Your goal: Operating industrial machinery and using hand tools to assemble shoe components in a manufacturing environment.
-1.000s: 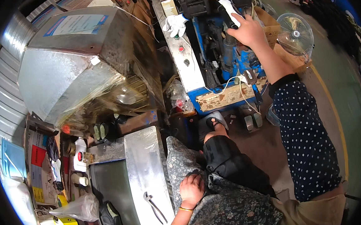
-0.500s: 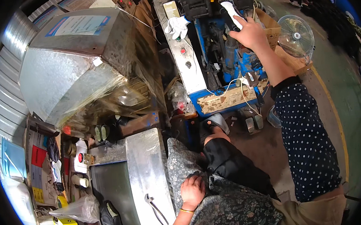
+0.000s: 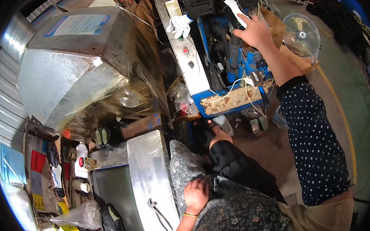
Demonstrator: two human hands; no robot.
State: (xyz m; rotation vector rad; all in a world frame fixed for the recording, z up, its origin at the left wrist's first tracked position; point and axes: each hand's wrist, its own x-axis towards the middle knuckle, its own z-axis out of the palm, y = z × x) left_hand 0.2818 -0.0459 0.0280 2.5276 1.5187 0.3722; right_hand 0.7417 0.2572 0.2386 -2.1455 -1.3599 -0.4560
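Observation:
My right hand (image 3: 256, 32) reaches out to the blue machine and is closed on a white sole-shaped piece (image 3: 236, 12), thumb and fingers at its near end. Something black lies along the piece's edge, and its far end sits just below the machine's dark clamp blocks (image 3: 201, 3). My left hand (image 3: 196, 195) rests on the flowered apron (image 3: 239, 210) over my lap. Its fingers lie loosely bent on the cloth, with nothing seen in them. Pliers (image 3: 159, 212) lie on the metal bench top (image 3: 148, 171) to its left.
A white glove (image 3: 179, 26) lies on the machine's pale side panel (image 3: 194, 78), above a red button (image 3: 185, 50). Foot pedals (image 3: 259, 125) stand on the floor. A fan (image 3: 301, 33) is at the right. A black shoe (image 3: 114, 222) lies in the bench's recess, below the big metal hood (image 3: 62, 77).
The view has shifted slightly. My right hand keeps hold of the white piece at the machine, and my left hand stays on my lap. My foot has moved a little by the pedal.

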